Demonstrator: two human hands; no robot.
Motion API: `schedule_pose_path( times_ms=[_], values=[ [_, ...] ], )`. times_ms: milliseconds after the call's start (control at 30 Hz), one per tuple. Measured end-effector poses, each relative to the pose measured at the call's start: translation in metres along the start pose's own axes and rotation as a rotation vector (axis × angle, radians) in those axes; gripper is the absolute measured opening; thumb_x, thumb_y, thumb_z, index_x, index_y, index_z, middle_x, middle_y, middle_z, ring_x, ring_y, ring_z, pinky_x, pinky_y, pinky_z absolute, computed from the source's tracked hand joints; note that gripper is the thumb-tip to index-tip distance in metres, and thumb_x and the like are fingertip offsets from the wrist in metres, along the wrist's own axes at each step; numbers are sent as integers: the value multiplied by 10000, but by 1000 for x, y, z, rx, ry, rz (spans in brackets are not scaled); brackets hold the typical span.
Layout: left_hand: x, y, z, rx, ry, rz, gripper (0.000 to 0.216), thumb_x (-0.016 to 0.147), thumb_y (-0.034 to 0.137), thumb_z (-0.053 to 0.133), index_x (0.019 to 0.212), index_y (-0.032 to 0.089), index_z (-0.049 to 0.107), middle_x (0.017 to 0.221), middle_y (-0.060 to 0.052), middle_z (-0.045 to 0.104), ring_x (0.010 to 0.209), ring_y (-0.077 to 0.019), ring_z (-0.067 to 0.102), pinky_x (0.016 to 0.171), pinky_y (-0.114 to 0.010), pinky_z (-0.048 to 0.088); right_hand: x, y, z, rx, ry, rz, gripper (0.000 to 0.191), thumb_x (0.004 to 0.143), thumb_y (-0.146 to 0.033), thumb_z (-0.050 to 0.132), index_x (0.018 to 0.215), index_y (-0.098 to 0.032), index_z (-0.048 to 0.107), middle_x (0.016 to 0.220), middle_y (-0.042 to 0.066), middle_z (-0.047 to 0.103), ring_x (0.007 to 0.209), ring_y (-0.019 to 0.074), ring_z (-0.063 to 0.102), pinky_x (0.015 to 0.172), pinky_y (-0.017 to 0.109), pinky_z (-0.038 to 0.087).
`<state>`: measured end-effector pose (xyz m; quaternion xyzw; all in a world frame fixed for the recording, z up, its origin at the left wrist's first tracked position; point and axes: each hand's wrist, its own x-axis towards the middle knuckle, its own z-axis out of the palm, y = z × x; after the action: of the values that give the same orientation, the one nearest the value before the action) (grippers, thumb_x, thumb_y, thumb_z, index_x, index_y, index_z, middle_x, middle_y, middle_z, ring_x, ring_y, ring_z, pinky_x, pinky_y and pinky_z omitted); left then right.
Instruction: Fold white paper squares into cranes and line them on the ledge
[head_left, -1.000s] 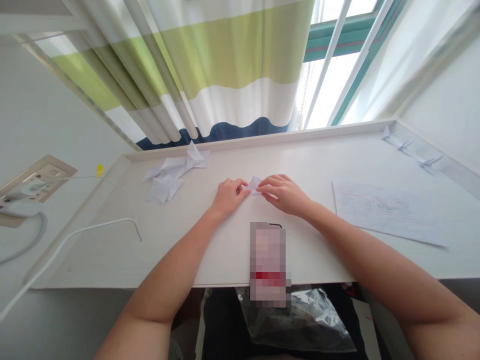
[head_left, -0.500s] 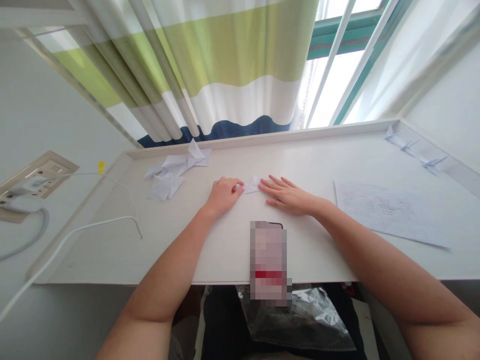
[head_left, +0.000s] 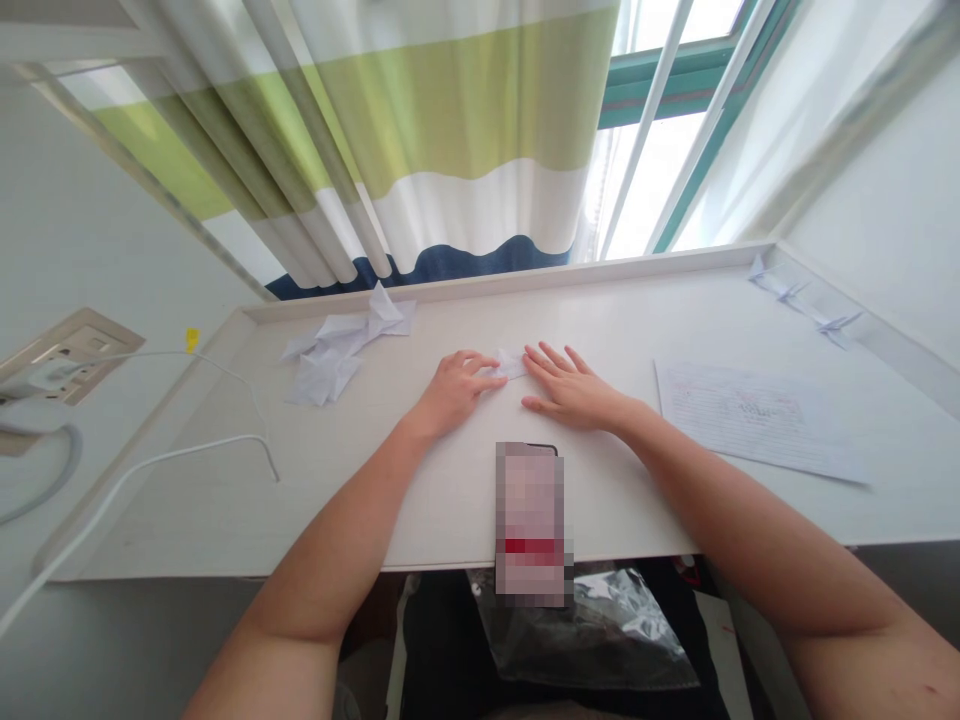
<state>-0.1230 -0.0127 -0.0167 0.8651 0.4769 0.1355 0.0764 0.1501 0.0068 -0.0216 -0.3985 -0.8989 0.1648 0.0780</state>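
A small piece of folded white paper (head_left: 513, 366) lies on the white desk between my two hands. My left hand (head_left: 459, 388) holds its left side, with the thumb and index finger at that edge. My right hand (head_left: 574, 388) rests palm down with spread fingers, its fingertips touching the paper's right side. The fingers partly cover the paper, so its full shape is hidden.
Several folded white papers (head_left: 330, 350) lie in a pile at the back left. A written sheet (head_left: 757, 420) is on the right, with small folded pieces (head_left: 791, 292) behind it. A pixelated phone-like object (head_left: 530, 520) overhangs the front edge. White cables (head_left: 187, 445) cross the left side.
My left thumb has straightened and reaches further right along the paper, and the index finger has shifted with it. My right hand stays spread at the paper's right side. The whole view has shifted slightly.
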Motion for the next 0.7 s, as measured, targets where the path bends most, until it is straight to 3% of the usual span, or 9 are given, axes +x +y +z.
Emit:
schedule_pose_path(
  times_ms=[133,400,700],
  values=[
    [1,1,0,7,-14,7,489,1043,108,535,1338,398,795,1539,-11,709,1478,-286,529,1260,-541,358,0,-10,2,54,-61,-111,781,1094,-705,359,1770,-318,292,1843,49,287,1729,340,203,1413,635,100],
    [-6,-8,-5,-46,-30,-44,452,1069,193,550,1328,473,793,1598,39,663,1566,-292,464,1327,-577,281,-8,-12,-3,65,-104,-3,820,1058,-786,368,1751,-349,347,1835,57,296,1714,380,247,1389,707,109],
    [-21,-17,-21,-65,0,-53,288,1027,247,669,1118,418,883,1554,-14,674,1544,-333,450,1319,-608,309,-10,-15,-11,45,-124,41,809,1054,-781,369,1741,-354,372,1836,49,285,1710,387,257,1386,717,112]
  ],
)
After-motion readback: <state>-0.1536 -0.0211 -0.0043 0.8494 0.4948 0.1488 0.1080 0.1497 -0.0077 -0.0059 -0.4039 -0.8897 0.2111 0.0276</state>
